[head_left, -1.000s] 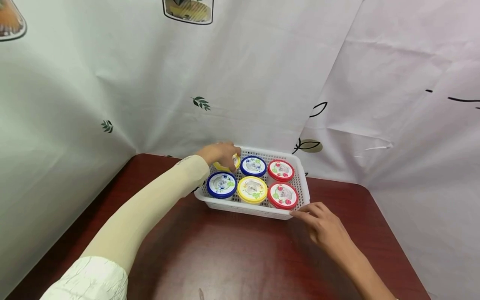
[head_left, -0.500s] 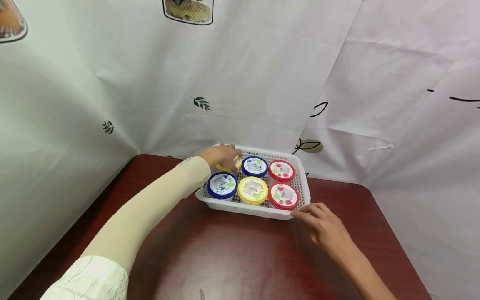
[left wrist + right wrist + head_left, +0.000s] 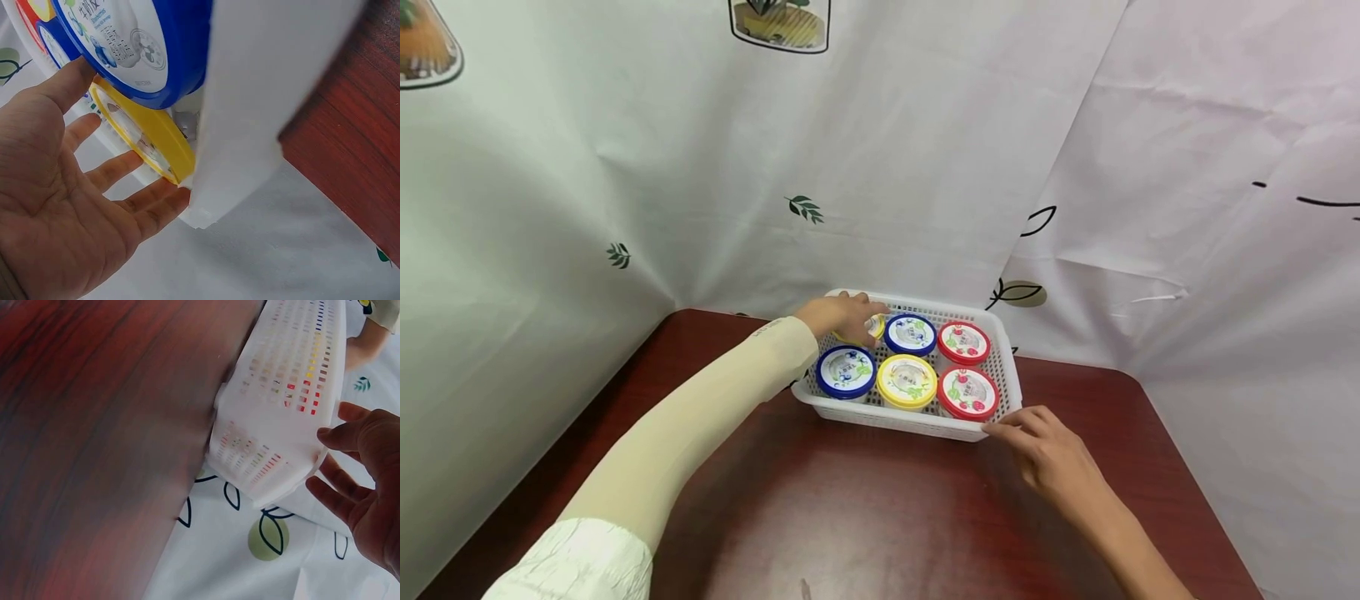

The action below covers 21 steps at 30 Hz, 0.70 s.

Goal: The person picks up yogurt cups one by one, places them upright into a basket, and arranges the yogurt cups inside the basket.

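A white perforated plastic basket point(image 3: 887, 421) holds several round tubs with coloured lids. My left hand point(image 3: 847, 317) reaches over the back left tub with a yellow lid point(image 3: 874, 330), partly covering it. In the left wrist view, the fingers point(image 3: 115, 172) spread loosely along that yellow lid point(image 3: 165, 134), and the thumb lies by a blue lid point(image 3: 181, 53). My right hand point(image 3: 1047, 446) pinches the basket's front right corner between thumb and fingers. Seen from the right wrist, the thumb point(image 3: 337, 436) is at the white rim point(image 3: 330, 412).
Beside the yellow tub at the back are a blue-lidded tub point(image 3: 911, 333) and a red-lidded tub point(image 3: 964, 342). Blue, yellow and red lids line the front row. The dark red table point(image 3: 850, 500) meets white printed sheeting point(image 3: 917, 167) just behind the basket.
My left hand stays over the yellow-lidded tub, its fingers shifting only slightly. My right hand keeps its place at the basket corner.
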Each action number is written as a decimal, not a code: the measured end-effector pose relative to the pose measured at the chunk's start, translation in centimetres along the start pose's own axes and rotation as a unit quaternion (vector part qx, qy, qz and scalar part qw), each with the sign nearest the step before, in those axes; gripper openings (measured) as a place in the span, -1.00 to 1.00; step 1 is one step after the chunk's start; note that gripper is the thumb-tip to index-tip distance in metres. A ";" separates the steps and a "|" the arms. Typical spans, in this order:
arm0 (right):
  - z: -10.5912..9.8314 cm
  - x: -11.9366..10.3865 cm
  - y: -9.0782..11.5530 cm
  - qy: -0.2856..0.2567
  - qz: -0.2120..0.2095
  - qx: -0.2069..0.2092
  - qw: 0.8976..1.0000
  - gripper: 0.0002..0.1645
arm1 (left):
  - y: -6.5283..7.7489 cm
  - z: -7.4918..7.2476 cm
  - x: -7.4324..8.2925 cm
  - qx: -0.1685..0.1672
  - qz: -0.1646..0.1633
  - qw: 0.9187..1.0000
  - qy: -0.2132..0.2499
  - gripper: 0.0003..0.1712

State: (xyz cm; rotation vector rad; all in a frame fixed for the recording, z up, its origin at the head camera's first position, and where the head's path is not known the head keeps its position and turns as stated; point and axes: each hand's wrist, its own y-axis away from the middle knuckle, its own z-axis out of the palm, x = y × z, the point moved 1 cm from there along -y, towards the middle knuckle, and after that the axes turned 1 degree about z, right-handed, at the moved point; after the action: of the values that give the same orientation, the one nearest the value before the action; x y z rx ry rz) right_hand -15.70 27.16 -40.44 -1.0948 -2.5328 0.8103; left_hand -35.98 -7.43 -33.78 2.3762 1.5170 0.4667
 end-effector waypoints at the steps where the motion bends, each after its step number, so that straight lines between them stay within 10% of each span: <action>1: 0.0 0.0 0.0 0.000 -0.001 0.000 1.000 -0.31 | 0.0 0.0 0.0 0.000 0.001 1.000 0.002 -0.04; 13: -0.2 0.2 -0.3 -0.006 -0.009 -0.014 1.000 -0.32 | 1.9 0.0 -0.5 0.040 0.064 0.997 -0.002 0.01; 21: -0.4 0.4 -0.4 -0.007 -0.034 -0.012 0.999 -0.37 | 4.6 1.3 -0.2 0.138 0.077 0.987 0.002 -0.04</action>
State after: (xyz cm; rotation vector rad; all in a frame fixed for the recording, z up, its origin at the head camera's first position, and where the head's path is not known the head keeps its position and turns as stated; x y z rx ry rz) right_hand -16.09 27.40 -39.87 -1.0083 -2.5827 0.7757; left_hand -31.73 -9.56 -33.07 2.7202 1.4894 0.3088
